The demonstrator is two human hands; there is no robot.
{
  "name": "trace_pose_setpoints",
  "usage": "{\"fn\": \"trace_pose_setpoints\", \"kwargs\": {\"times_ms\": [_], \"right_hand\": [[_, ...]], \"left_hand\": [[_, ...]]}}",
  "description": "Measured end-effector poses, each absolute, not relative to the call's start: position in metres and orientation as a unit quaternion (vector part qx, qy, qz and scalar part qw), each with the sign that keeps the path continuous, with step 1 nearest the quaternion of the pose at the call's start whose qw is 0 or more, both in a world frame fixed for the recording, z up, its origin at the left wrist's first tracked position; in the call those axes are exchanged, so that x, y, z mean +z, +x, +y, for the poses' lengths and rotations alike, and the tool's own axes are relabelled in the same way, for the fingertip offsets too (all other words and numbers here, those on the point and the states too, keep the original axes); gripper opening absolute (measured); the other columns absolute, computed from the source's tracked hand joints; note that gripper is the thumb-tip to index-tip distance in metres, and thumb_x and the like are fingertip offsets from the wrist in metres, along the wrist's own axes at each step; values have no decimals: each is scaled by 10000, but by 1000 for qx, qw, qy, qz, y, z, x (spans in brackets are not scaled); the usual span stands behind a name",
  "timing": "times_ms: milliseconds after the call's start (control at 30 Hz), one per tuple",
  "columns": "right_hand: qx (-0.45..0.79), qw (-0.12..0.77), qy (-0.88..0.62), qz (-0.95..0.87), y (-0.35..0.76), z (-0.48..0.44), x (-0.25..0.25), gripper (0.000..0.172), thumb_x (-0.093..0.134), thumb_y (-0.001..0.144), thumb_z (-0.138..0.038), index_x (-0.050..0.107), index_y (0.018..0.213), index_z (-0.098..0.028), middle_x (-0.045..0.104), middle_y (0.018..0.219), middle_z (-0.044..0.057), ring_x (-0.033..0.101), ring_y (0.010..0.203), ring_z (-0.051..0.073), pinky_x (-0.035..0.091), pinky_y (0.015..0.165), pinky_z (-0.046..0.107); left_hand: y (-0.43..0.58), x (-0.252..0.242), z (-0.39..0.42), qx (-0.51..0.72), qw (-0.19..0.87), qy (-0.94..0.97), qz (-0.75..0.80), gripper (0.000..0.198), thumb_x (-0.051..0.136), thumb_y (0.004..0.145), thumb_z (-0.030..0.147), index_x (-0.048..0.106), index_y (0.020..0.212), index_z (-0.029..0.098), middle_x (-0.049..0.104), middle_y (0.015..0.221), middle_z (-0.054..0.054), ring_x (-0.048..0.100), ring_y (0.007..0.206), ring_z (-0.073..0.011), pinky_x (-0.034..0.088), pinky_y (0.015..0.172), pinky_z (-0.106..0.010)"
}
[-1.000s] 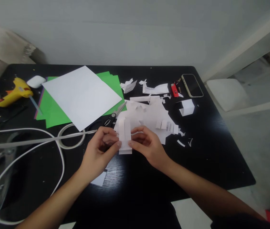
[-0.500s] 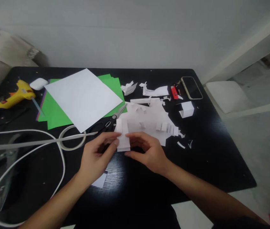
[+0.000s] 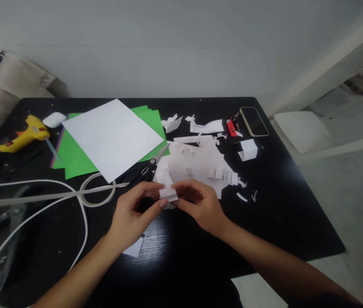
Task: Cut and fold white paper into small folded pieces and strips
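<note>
A small folded piece of white paper (image 3: 168,194) is pinched between my two hands above the front of the table. My left hand (image 3: 135,207) grips its left end between thumb and fingertips. At the right end, the thumb and fingers of my right hand (image 3: 200,205) close on it. Just behind it lies a larger cut sheet of white paper (image 3: 197,160) with small folded tabs standing up from it. Scissors (image 3: 153,162) with black handles rest to the left of that sheet, blades partly apart.
A white sheet (image 3: 114,137) tops green paper (image 3: 75,164) at the back left, beside a yellow glue gun (image 3: 34,133) and a tape roll (image 3: 87,201). A white cable (image 3: 85,226) loops at left. Paper scraps (image 3: 207,125), a red lighter (image 3: 231,128) and a phone (image 3: 254,121) lie right.
The white paper in my hands has gone from a tall upright strip to a short, folded piece. My hands stay close together around it. The view has tilted slightly.
</note>
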State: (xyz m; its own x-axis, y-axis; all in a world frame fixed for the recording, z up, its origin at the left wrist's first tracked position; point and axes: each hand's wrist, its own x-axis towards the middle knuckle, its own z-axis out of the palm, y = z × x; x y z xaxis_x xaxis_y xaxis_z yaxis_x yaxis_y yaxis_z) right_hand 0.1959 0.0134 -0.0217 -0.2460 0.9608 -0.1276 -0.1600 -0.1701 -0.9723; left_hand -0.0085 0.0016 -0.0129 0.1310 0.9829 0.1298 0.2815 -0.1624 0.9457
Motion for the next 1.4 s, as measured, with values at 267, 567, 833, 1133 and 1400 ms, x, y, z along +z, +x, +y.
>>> {"fn": "trace_pose_setpoints", "kwargs": {"times_ms": [267,567,833,1133,1400], "right_hand": [[637,440,-430,-464,194,13,-19,170,884,789,-287,790,927,-255,779,892,3,748,855,171,613,779,304],[658,421,-436,-446,194,14,-21,376,898,766,-299,743,1106,-264,746,946,8,726,875,167,603,791,308],[659,420,-445,-437,194,15,-20,232,920,739,-319,750,869,-229,747,833,-15,714,793,152,586,773,297],[664,421,-436,-438,195,15,-19,224,921,743,-333,758,859,-232,771,871,-4,736,843,177,608,854,345],[670,402,-413,-468,196,14,-22,534,899,746,-231,667,1226,-278,756,1047,23,749,960,202,620,928,400]], "left_hand": [[-8,-13,2,435,363,630,531,100,752,918,242,789,1010,242,791,856,18,719,711,-105,582,671,-173],[-9,-16,0,443,298,664,524,50,759,920,212,793,945,239,801,861,14,736,737,-126,588,689,-205],[-9,-17,-2,440,313,687,486,194,798,889,219,733,1071,237,746,895,5,712,772,-128,590,735,-234],[-3,-23,-6,482,395,599,504,391,789,873,137,603,1199,245,753,917,17,727,847,-122,612,816,-236],[-5,-18,-2,489,367,580,539,213,799,861,166,731,1052,234,739,904,14,701,835,-121,591,807,-231]]}}
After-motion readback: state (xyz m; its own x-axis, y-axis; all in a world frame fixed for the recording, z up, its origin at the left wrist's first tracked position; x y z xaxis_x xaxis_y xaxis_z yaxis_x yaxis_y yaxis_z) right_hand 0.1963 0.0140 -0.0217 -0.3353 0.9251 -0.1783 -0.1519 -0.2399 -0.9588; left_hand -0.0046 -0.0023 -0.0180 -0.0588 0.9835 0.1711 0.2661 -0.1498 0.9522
